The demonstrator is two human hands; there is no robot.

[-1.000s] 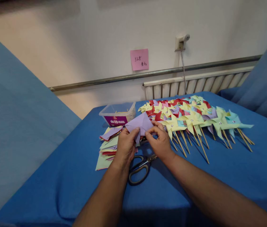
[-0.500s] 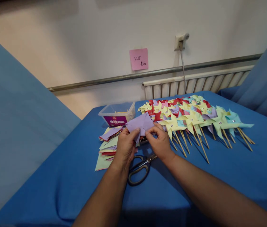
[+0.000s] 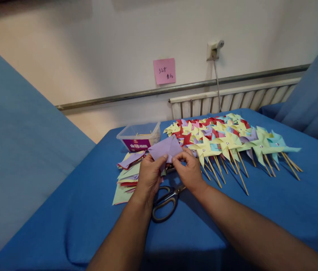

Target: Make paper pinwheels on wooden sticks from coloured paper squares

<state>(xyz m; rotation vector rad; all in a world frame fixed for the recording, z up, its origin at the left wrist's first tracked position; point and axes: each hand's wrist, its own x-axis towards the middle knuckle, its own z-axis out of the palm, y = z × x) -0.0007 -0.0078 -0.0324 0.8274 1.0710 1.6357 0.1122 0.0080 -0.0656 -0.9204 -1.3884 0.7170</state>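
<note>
Nearest lie the scissors (image 3: 173,195). Just beyond them is the purple paper (image 3: 166,148), pinched thumb-on-top by the left hand (image 3: 150,171); the right hand (image 3: 188,167), fingers curled, nips its right edge. The paper looks light, flexible and easily creased: hold lightly by the edges. Farther beyond the scissors are a clear tub (image 3: 138,143), leftward, and pinwheels (image 3: 227,143), rightward.

A note (image 3: 164,71) is hanging at twelve o'clock, a socket (image 3: 211,52) showing at one, a radiator (image 3: 227,102) running at two.
</note>
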